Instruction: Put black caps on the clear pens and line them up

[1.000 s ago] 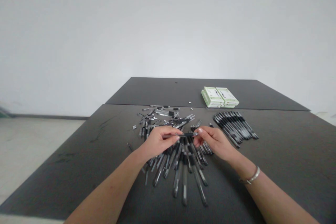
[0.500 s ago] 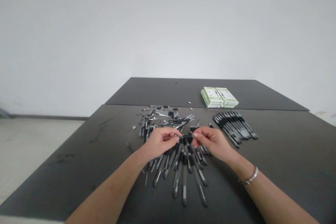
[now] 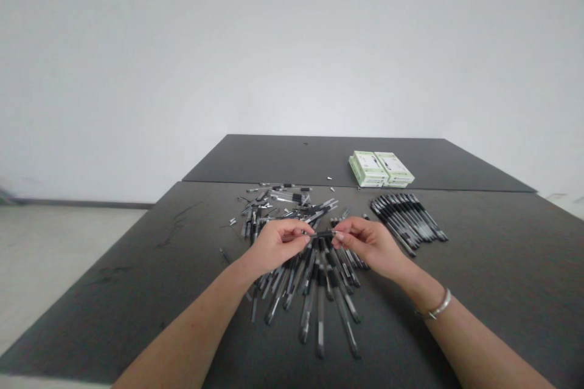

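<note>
Between my two hands a pen barrel with a black grip lies level above the pile. The fingers of my left hand pinch its clear end. At the other end, my right hand has its thumb and fingertips closed on the tip; what small part sits there is mostly hidden. Under and in front of both hands spreads a loose pile of clear pens with black grips. Behind the left hand lie more pen parts, jumbled together.
A row of pens lies side by side to the right. Green and white boxes are stacked farther back. Small pen tips lie near the seam of the dark table. A pale wall rises behind.
Both hands keep their pinch on the pen, which has risen very slightly. The right fingertips have shifted a little on its end. Everything on the table looks the same.
</note>
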A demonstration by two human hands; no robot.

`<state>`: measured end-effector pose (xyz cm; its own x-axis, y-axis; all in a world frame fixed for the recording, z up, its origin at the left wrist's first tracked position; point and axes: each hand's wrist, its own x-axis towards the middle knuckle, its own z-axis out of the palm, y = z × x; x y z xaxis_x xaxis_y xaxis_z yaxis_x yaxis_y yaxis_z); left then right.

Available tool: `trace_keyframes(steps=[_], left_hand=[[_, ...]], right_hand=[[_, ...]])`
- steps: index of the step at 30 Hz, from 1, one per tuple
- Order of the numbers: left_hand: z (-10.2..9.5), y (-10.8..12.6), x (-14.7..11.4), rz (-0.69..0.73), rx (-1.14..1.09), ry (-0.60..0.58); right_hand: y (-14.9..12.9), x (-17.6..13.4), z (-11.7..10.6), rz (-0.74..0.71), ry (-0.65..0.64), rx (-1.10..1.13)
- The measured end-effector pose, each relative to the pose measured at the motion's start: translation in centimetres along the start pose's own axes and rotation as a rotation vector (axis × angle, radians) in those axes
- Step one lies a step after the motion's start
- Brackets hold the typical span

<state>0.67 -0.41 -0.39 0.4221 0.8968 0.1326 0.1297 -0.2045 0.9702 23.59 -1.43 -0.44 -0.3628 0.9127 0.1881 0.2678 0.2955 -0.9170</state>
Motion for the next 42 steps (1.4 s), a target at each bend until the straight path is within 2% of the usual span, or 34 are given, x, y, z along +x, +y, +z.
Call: trace_keyframes(steps=[4,10,15,25,28,31,33,35,36,42], left_hand=[[0.0,0.1,0.0,0.0,0.005,-0.009],[0.0,0.1,0.0,-0.004,0.012,-0.012],[-0.1,0.2,0.0,-0.003,0.0,-0.013],[-0.1,0.3,0.1,-0.008,-0.001,-0.001],[-0.4,0.3,0.2,-0.011,0.005,0.029],[-0.8,0.1,0.4,0.0,0.025,0.111],[-1.3,-0.3,0.7,0.017,0.055,0.189],[-1.7,-0.8,1.0,0.014,0.08,0.27],[-1.8,-1.0,1.1,0.011,0.084,0.296],[-2.3,-1.9,1.4,0.03,0.075,0.328]], right_hand=[[-0.3,0.0,-0.2,0.01,-0.048,-0.119],[-0.2,-0.1,-0.3,-0.013,-0.01,-0.009],[0.4,0.0,0.1,-0.035,0.04,-0.035],[0.0,0.0,-0.2,0.013,-0.019,0.008],[0.6,0.3,-0.4,0.036,0.032,0.062],[2.1,1.4,-0.8,0.08,0.161,0.069],[3.3,2.7,-1.3,0.129,0.246,-0.026],[4.5,4.2,-1.9,0.183,0.307,-0.29],[5.0,5.0,-2.2,0.197,0.317,-0.35],[6.4,9.8,-3.4,0.208,0.368,-0.635]])
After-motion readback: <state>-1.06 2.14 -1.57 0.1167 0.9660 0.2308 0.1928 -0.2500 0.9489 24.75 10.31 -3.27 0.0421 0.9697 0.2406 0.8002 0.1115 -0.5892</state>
